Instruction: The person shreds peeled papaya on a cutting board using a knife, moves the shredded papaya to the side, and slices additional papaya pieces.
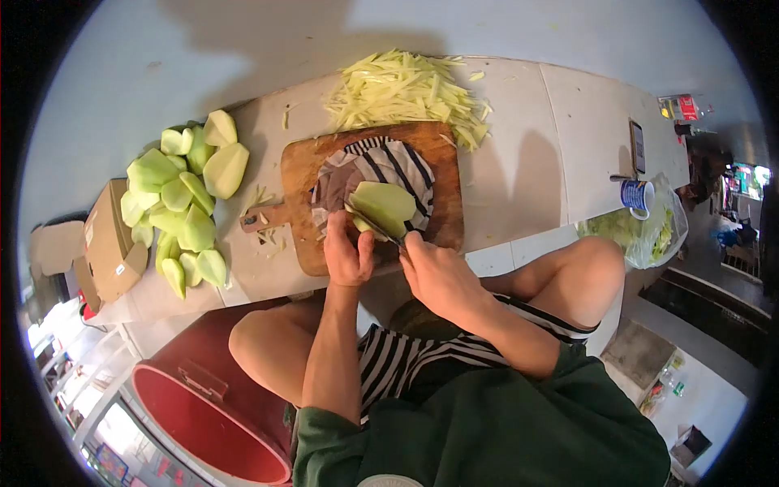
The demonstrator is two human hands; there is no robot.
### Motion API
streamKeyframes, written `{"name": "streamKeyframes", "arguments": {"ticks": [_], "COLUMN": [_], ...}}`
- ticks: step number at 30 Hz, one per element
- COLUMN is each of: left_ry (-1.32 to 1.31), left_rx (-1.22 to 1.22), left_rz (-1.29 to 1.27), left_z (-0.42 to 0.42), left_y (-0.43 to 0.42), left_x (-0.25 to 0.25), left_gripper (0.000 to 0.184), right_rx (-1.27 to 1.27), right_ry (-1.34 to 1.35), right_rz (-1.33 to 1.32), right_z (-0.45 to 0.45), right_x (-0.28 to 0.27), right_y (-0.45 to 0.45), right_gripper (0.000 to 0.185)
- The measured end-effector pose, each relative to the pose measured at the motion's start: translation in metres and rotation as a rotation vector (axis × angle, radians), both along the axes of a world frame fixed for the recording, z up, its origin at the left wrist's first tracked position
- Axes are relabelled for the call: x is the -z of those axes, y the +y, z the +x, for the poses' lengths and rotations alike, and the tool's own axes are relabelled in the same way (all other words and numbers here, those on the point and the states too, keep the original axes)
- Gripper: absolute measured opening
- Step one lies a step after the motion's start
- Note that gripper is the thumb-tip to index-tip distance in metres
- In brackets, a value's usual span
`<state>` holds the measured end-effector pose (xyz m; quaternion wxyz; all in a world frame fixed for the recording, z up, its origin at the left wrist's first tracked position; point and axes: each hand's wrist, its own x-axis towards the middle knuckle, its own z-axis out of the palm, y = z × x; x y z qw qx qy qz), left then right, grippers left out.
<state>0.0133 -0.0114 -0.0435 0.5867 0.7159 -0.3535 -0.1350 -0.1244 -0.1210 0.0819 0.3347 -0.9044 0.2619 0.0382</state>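
A wooden cutting board [450, 187] lies on the tiled counter with a striped cloth [414, 166] bunched on it. Over the cloth, a pale green slice [383, 203] stands out beyond a dark knife blade [377, 226]. My right hand [438, 272] is closed around the knife's handle, at the slice's lower right. My left hand [349, 253] is closed at the lower left, its fingertips on a pale green piece beside the blade; part of that piece is hidden. Behind the board lies a heap of thin pale green strips [402, 93].
Several large green pieces [174, 191] are piled at the left, beside a cardboard box [114, 247]. A red bin [211, 398] stands below. At the right are a phone [637, 146], a blue and white cup [637, 196] and a plastic bag [665, 231].
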Motion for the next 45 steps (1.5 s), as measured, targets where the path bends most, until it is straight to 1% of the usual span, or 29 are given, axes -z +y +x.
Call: {"name": "streamKeyframes", "arguments": {"ticks": [2,3,4,6,8,10,12,14,16,17,18,19,20,22,23,24,25,26,28,30,32,33,35,36,38,40,42,44,45], "left_ry": [-0.077,-0.008,-0.010,-0.090,-0.091,-0.091,-0.090,-0.114,-0.140,-0.206,-0.272,-0.346,-0.354,-0.299,-0.302,-0.471,-0.638,-0.639,-0.732,-0.729,-0.656,-0.654,-0.637,-0.637,-0.681,-0.664,-0.647,-0.749,-0.767], "left_rx": [-0.045,-0.028,-0.027,-0.030,-0.028,-0.025,-0.012,-0.012,-0.013,-0.014,-0.014,-0.062,-0.068,-0.123,-0.121,-0.142,-0.162,-0.159,-0.004,0.041,0.111,0.108,0.173,0.173,0.094,0.109,0.127,0.263,0.251], "left_rz": [-0.018,0.021,0.015,-0.005,-0.017,-0.024,0.026,0.064,0.103,0.142,0.182,0.175,0.168,0.284,0.281,0.301,0.318,0.315,0.364,0.375,0.316,0.320,0.261,0.266,0.323,0.335,0.346,0.251,0.294], "left_z": [0.000,-0.001,-0.001,0.001,0.001,0.001,0.002,0.000,-0.004,-0.005,-0.006,-0.008,-0.011,-0.017,-0.018,-0.019,-0.020,-0.021,-0.019,-0.013,-0.005,-0.004,0.000,-0.004,-0.014,-0.012,-0.005,0.009,0.006], "left_y": [-0.003,-0.001,-0.001,-0.004,-0.005,-0.004,-0.005,-0.007,-0.010,-0.011,-0.013,-0.018,-0.018,-0.019,-0.020,-0.024,-0.029,-0.034,-0.046,-0.055,-0.057,-0.051,-0.041,-0.041,-0.045,-0.045,-0.039,-0.029,-0.028], "left_x": [-0.002,-0.004,-0.006,-0.012,-0.012,-0.011,-0.012,-0.026,-0.033,-0.034,-0.033,-0.030,-0.029,-0.036,-0.038,-0.052,-0.062,-0.067,-0.074,-0.047,-0.029,-0.029,-0.030,-0.034,-0.042,-0.039,-0.035,-0.029,-0.032], "left_gripper": [0.040,0.040,0.040,0.039,0.038,0.037,0.036,0.036,0.037,0.038,0.039,0.041,0.041,0.047,0.047,0.053,0.059,0.059,0.070,0.070,0.066,0.066,0.059,0.059,0.048,0.046,0.045,0.042,0.040], "right_rx": [0.012,-0.005,-0.019,-0.009,-0.002,0.047,0.063,0.079,0.188,0.221,0.217,0.258,0.298,0.304,0.329,0.356,0.357,0.361,0.410,0.404,0.398,0.393,0.390,0.390,0.390,0.387,0.365,0.362,0.376], "right_ry": [-0.020,-0.015,-0.011,0.006,0.024,-0.008,-0.050,-0.096,-0.105,-0.130,-0.138,-0.087,-0.036,-0.056,-0.050,-0.044,-0.106,-0.107,-0.115,-0.128,-0.129,-0.138,-0.146,-0.157,-0.166,-0.108,-0.124,-0.138,-0.140], "right_rz": [0.015,0.034,0.048,0.058,0.073,0.107,0.097,0.085,0.146,0.130,0.125,0.123,0.121,0.077,0.096,0.114,0.074,0.072,0.104,0.123,0.144,0.129,0.120,0.112,0.107,0.143,0.135,0.119,0.150], "right_z": [-0.004,-0.008,-0.011,-0.015,-0.021,-0.027,-0.035,-0.045,-0.056,-0.064,-0.073,-0.081,-0.089,-0.106,-0.116,-0.127,-0.136,-0.142,-0.148,-0.148,-0.150,-0.151,-0.152,-0.154,-0.154,-0.150,-0.149,-0.148,-0.148], "right_x": [-0.003,-0.003,-0.003,0.001,-0.002,-0.013,-0.034,-0.055,-0.070,-0.068,-0.067,-0.067,-0.068,-0.070,-0.066,-0.061,-0.054,-0.049,-0.046,-0.048,-0.052,-0.053,-0.050,-0.047,-0.044,-0.045,-0.046,-0.044,-0.042], "right_y": [0.000,0.000,-0.001,-0.002,-0.002,-0.003,-0.007,-0.011,-0.014,-0.015,-0.014,-0.014,-0.013,-0.006,-0.005,-0.003,-0.001,0.003,0.007,0.010,0.011,0.011,0.010,0.008,0.007,0.005,0.006,0.005,0.006], "right_gripper": [0.020,0.020,0.020,0.021,0.021,0.022,0.023,0.023,0.023,0.023,0.023,0.023,0.023,0.022,0.022,0.022,0.024,0.024,0.025,0.026,0.026,0.026,0.026,0.026,0.026,0.026,0.026,0.026,0.025]}}
